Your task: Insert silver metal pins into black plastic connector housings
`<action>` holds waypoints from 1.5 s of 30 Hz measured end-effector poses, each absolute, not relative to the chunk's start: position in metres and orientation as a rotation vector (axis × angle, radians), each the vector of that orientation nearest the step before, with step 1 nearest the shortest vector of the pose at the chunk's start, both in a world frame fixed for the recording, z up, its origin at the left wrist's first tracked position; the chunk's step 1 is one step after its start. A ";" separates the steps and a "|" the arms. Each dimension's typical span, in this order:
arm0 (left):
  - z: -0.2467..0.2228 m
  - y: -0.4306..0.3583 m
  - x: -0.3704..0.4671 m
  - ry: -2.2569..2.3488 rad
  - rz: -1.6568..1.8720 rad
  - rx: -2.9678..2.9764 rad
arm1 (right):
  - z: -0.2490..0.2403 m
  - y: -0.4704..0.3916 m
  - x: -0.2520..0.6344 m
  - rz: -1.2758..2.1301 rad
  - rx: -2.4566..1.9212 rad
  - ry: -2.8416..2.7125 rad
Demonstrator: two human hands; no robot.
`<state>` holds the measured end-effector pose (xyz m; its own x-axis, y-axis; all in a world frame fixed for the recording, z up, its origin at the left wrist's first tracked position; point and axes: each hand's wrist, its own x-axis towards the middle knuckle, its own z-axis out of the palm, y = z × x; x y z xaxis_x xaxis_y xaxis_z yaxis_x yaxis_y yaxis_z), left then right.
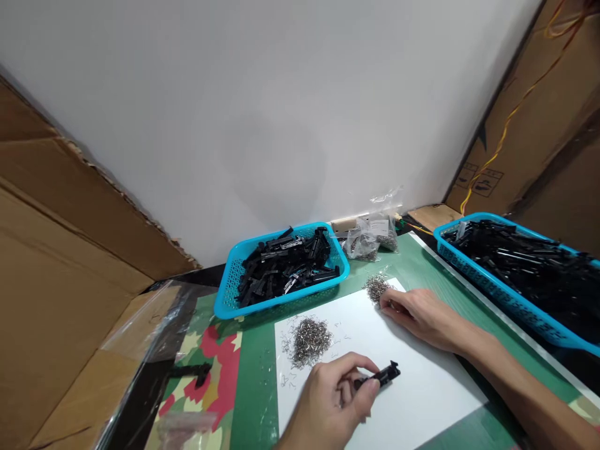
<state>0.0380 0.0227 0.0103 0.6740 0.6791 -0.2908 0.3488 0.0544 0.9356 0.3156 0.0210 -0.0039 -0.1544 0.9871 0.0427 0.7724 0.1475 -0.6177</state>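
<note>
A small black plastic part [387, 374] is pinched between the thumb and fingers of my left hand [335, 397], above the white sheet [422, 387]. My right hand [417, 312] has its thumb and fingertips together at the edge of the right pile of small metal pieces [376, 287]; whatever they hold is too small to make out. A larger pile of thin metal pieces [310, 340] lies on the sheet's left part, with a few strays around it.
A blue basket of black parts [225, 300] stands behind the sheet, another blue basket [506, 297] at the right. Clear bags [368, 237] lie by the wall. One black part [201, 373] rests on the patterned mat at left. Cardboard [70, 206] flanks the left side.
</note>
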 end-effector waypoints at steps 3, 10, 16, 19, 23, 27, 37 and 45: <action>0.006 0.022 0.036 0.858 0.368 1.510 | 0.001 0.019 0.313 0.802 -1.567 -1.808; 0.011 0.021 0.034 0.882 0.489 1.424 | 0.002 0.021 0.303 1.038 -1.407 -1.380; 0.005 0.022 0.032 0.882 0.492 1.380 | -0.001 0.021 0.289 1.251 -1.312 -1.121; 0.004 0.021 0.032 0.890 0.530 1.393 | -0.002 0.018 0.283 1.166 -1.383 -1.235; 0.008 0.022 0.034 0.888 0.546 1.476 | -0.004 0.015 0.287 0.709 -1.673 -1.634; 0.010 0.022 0.036 0.898 0.542 1.488 | -0.004 0.014 0.296 0.647 -1.720 -1.632; 0.007 0.022 0.035 0.892 0.616 1.486 | 0.008 0.009 0.280 1.430 -1.210 -0.943; 0.008 0.021 0.038 0.863 0.655 1.414 | 0.014 -0.001 0.247 1.635 -1.069 -0.980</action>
<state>0.0380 0.0207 0.0076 0.5525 0.8248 -0.1206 0.1053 0.0744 0.9917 0.2473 -0.0006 0.0135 -0.1996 0.9570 -0.2106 -0.2655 -0.2597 -0.9285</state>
